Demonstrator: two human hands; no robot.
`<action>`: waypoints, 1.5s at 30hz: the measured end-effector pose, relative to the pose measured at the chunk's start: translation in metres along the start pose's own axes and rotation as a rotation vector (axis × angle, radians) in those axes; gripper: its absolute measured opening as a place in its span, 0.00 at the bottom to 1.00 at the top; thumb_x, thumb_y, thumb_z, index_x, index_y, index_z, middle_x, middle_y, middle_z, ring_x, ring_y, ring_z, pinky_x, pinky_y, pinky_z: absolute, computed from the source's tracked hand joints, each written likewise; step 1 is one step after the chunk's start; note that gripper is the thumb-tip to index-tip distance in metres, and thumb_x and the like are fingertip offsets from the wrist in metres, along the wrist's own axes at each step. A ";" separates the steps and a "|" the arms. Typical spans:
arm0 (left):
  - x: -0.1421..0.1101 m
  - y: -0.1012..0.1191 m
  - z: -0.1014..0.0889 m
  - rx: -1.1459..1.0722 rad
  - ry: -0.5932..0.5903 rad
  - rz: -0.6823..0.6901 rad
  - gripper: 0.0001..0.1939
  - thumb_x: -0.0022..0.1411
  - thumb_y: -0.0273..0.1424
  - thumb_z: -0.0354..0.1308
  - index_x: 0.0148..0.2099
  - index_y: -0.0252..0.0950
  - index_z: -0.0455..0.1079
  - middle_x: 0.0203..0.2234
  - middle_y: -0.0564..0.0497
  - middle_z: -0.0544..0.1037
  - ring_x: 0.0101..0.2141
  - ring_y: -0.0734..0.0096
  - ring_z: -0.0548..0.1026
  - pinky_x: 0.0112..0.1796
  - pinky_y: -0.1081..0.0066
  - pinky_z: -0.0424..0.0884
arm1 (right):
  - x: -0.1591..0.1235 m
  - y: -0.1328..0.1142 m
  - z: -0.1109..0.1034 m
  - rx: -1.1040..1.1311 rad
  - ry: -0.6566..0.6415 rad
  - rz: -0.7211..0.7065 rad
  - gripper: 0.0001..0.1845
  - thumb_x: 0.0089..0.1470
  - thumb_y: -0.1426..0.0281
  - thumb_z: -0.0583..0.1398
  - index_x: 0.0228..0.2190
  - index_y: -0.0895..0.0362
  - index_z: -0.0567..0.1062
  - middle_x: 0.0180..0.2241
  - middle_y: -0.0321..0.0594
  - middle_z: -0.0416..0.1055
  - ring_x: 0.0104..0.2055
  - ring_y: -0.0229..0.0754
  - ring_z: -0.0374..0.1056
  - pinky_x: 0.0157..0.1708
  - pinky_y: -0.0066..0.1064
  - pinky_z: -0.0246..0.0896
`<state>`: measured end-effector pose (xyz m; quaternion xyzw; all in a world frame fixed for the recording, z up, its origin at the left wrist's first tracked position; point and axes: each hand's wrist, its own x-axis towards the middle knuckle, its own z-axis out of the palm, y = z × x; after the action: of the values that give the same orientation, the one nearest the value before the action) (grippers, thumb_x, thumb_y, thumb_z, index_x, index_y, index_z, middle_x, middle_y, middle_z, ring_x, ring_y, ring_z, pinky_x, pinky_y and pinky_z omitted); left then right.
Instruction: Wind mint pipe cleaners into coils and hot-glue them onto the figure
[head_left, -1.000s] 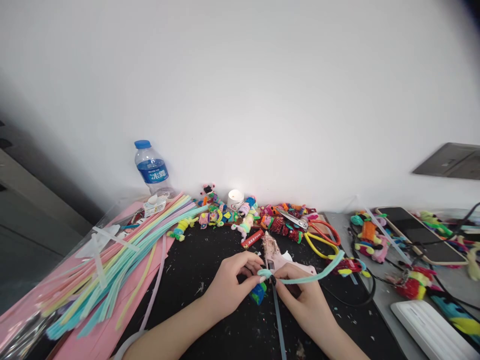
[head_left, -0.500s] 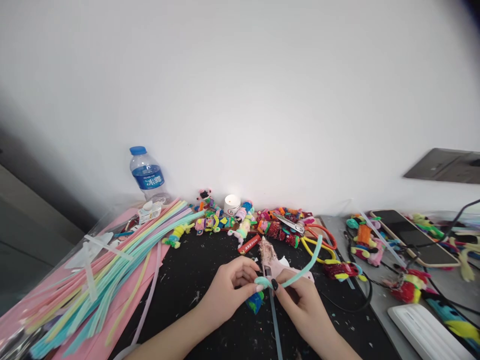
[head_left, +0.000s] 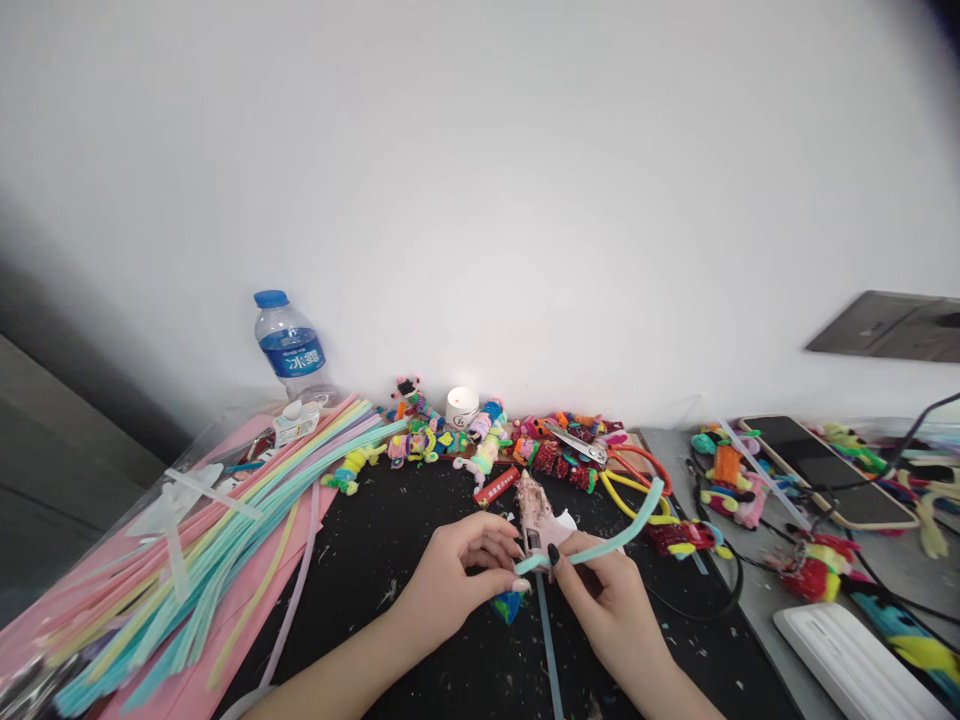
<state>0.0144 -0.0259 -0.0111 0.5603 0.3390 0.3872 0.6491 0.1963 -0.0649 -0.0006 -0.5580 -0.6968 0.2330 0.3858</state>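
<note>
A mint-green pipe cleaner [head_left: 626, 530] runs between my hands, its long free end curving up to the right. My right hand [head_left: 604, 595] pinches it between thumb and index finger. At its short end, my left hand [head_left: 465, 570] is curled, with the thumb under the tip and the fingers bent above it. Just below the left fingertips sits a small blue and green fuzzy piece [head_left: 508, 606], partly hidden by the hand. A pink hot glue gun [head_left: 534, 505] lies right behind both hands, with a translucent glue stick [head_left: 550, 650] extending toward me.
Pastel pipe cleaners [head_left: 247, 530] are heaped at left near a water bottle [head_left: 292, 350]. Fuzzy figures [head_left: 420, 440], a paper cup [head_left: 462, 405] and scissors [head_left: 581, 445] line the wall. Right of the black mat [head_left: 360, 560] are a phone [head_left: 825, 470], cables and a white box-shaped device [head_left: 847, 655].
The short end of the pipe cleaner, looped at my left fingertips before, now looks straighter. Its free end has swung lower and to the right. My hands have barely moved.
</note>
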 end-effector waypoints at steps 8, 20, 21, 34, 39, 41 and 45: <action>-0.001 0.002 0.000 0.040 0.006 0.016 0.12 0.49 0.24 0.62 0.38 0.34 0.69 0.30 0.49 0.76 0.32 0.68 0.74 0.37 0.68 0.71 | 0.001 -0.001 0.000 -0.016 0.012 0.008 0.15 0.56 0.69 0.51 0.19 0.57 0.68 0.20 0.37 0.67 0.23 0.40 0.62 0.24 0.28 0.54; -0.003 0.008 0.003 0.067 -0.005 -0.005 0.09 0.53 0.26 0.59 0.39 0.34 0.69 0.26 0.52 0.71 0.30 0.72 0.71 0.33 0.72 0.68 | 0.000 -0.003 0.001 0.029 -0.007 -0.037 0.13 0.56 0.69 0.52 0.21 0.57 0.68 0.20 0.37 0.65 0.23 0.40 0.61 0.26 0.29 0.55; -0.003 0.008 0.003 0.053 -0.011 -0.016 0.09 0.54 0.27 0.59 0.39 0.34 0.69 0.26 0.53 0.71 0.30 0.72 0.71 0.33 0.72 0.68 | 0.000 -0.003 0.002 0.039 -0.010 -0.046 0.13 0.56 0.69 0.52 0.22 0.57 0.68 0.21 0.37 0.66 0.24 0.40 0.62 0.26 0.30 0.55; 0.000 0.007 0.001 -0.065 -0.070 -0.045 0.09 0.53 0.29 0.61 0.38 0.33 0.69 0.23 0.55 0.70 0.26 0.74 0.71 0.29 0.73 0.66 | -0.002 -0.003 0.000 0.113 -0.055 -0.096 0.12 0.58 0.70 0.51 0.25 0.57 0.68 0.24 0.37 0.66 0.26 0.40 0.62 0.28 0.30 0.55; 0.001 0.006 0.001 -0.099 -0.081 -0.047 0.08 0.52 0.28 0.61 0.37 0.32 0.69 0.22 0.55 0.71 0.24 0.76 0.71 0.28 0.74 0.66 | -0.003 -0.003 -0.001 0.132 -0.072 -0.093 0.12 0.59 0.70 0.51 0.26 0.57 0.68 0.24 0.37 0.66 0.27 0.40 0.62 0.29 0.30 0.55; 0.001 0.005 0.001 -0.115 -0.080 -0.045 0.09 0.52 0.29 0.62 0.36 0.32 0.69 0.21 0.55 0.71 0.23 0.76 0.71 0.28 0.75 0.66 | -0.004 -0.003 -0.001 0.132 -0.070 -0.099 0.12 0.59 0.70 0.51 0.25 0.57 0.68 0.24 0.37 0.66 0.27 0.40 0.62 0.29 0.30 0.55; 0.002 0.006 0.002 -0.118 -0.072 -0.063 0.10 0.50 0.31 0.63 0.35 0.32 0.69 0.20 0.55 0.71 0.23 0.75 0.71 0.27 0.75 0.66 | -0.004 -0.004 -0.001 0.117 -0.064 -0.103 0.12 0.59 0.70 0.51 0.25 0.56 0.68 0.24 0.36 0.66 0.27 0.40 0.62 0.29 0.30 0.55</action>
<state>0.0158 -0.0245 -0.0047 0.5235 0.3096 0.3656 0.7046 0.1950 -0.0699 0.0017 -0.4902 -0.7218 0.2708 0.4067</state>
